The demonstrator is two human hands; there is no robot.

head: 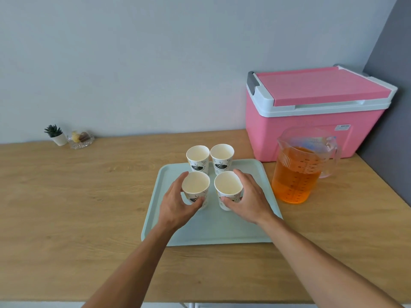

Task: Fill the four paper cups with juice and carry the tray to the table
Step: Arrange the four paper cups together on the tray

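Down at the near edge, two bare forearms reached in over the light wooden tabletop [66, 196]. The left hand [178, 207] was wrapped around the near-left white paper cup [195, 185], thumb on its near side and fingers curled round the far left of the rim. The right hand [251, 201] was clamped the same way on the near-right white paper cup [228, 185], thumb pressed against the printed wall. Both cups stood upright and empty on the pale mint rectangular plastic tray [211, 230], which lay flat on the tabletop.

Just behind them, the far-left paper cup [198, 155] and the far-right paper cup [222, 154] stood side by side at the back of the tray, also empty. Each carried a black steaming coffee-cup graphic; lettering ran beneath it, too small to read.

Right of the tray, near but apart from it, stood the clear plastic measuring jug [300, 170], over half full of orange juice, dark graduation marks down its side, figures unreadable.

Behind the jug sat the pink cooler box with a white-rimmed lid [311, 107], lid shut, a small white label on its front, the print illegible.

Far left, against the grey wall [155, 52], a small succulent in a white pot [56, 135] stood beside a glass dish of sweets [81, 138].
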